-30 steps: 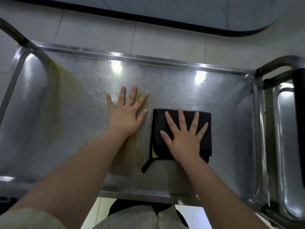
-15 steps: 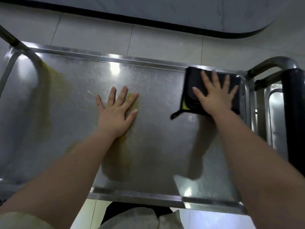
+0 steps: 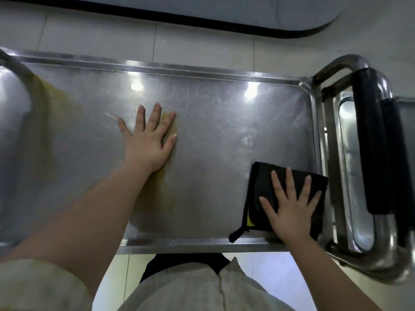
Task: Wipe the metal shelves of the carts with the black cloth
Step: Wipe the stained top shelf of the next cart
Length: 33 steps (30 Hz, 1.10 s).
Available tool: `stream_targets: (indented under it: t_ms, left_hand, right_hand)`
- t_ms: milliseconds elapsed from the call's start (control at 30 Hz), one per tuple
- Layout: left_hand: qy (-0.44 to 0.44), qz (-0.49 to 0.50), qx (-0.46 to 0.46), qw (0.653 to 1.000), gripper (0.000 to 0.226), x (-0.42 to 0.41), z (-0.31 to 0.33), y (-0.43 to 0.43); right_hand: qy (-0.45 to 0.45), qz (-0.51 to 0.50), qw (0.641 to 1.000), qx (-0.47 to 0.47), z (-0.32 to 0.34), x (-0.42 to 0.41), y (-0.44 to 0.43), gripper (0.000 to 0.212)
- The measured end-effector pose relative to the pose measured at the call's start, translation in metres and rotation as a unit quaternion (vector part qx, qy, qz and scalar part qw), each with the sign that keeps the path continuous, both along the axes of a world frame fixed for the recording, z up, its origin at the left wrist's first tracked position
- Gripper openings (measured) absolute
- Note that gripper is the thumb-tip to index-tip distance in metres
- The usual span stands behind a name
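Head view: black cloth (image 3: 263, 184) lies folded flat in the near right corner of the metal shelf (image 3: 224, 135), against the rim. Right hand (image 3: 289, 212) presses down on it, fingers spread. Left hand (image 3: 147, 140) lies flat and spread mid-shelf, well apart from the cloth. I judge the wiping partway done. Yellowish smears (image 3: 162, 185) show under the left hand and at the far left end. I cannot tell the state of other shelves.

Left hand (image 3: 147, 142) and right hand (image 3: 289, 212) both flat, fingers spread.
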<state>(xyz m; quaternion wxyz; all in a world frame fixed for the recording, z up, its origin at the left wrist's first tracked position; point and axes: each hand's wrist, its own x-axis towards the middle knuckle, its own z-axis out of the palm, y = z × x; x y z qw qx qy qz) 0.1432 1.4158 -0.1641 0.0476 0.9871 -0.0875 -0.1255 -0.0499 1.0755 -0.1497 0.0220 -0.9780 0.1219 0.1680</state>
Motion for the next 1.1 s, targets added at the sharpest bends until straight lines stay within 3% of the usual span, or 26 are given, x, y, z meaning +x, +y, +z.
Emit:
stream_targets:
  t_ms: [267, 400, 567, 667, 933, 1033, 1100]
  left_hand:
    - [0.004, -0.008, 0.005, 1.0, 0.06, 0.001, 0.001, 0.002]
    - [0.005, -0.011, -0.006, 1.0, 0.06, 0.0, 0.001, 0.002]
    - [0.007, -0.014, 0.0, 1.0, 0.061, 0.001, 0.001, -0.001]
    - [0.004, -0.018, -0.004, 1.0, 0.061, -0.001, 0.0, -0.003]
    - [0.073, -0.024, -0.021, 0.997, 0.056, 0.008, 0.019, 0.004]
    - [0.063, 0.015, -0.01, 0.998, 0.054, 0.019, 0.027, 0.045]
    - [0.043, 0.072, -0.013, 0.996, 0.055, 0.024, 0.028, 0.087]
  right_hand:
    - [-0.033, 0.136, 0.989, 0.05, 0.005, -0.003, 0.159, 0.072]
    - [-0.043, 0.16, 0.985, 0.049, 0.003, -0.007, 0.113, 0.072]
    - [0.009, 0.006, 1.0, -0.001, 0.006, -0.04, -0.015, 0.072]
    - [0.048, -0.026, 0.998, -0.009, 0.009, -0.048, -0.024, 0.072]
    - [0.007, 0.12, 0.992, 0.041, 0.012, -0.017, 0.141, 0.071]
    - [-0.01, 0.18, 0.983, 0.048, 0.01, 0.005, 0.2, 0.071]
    - [-0.015, 0.167, 0.985, 0.045, 0.007, 0.012, 0.214, 0.072]
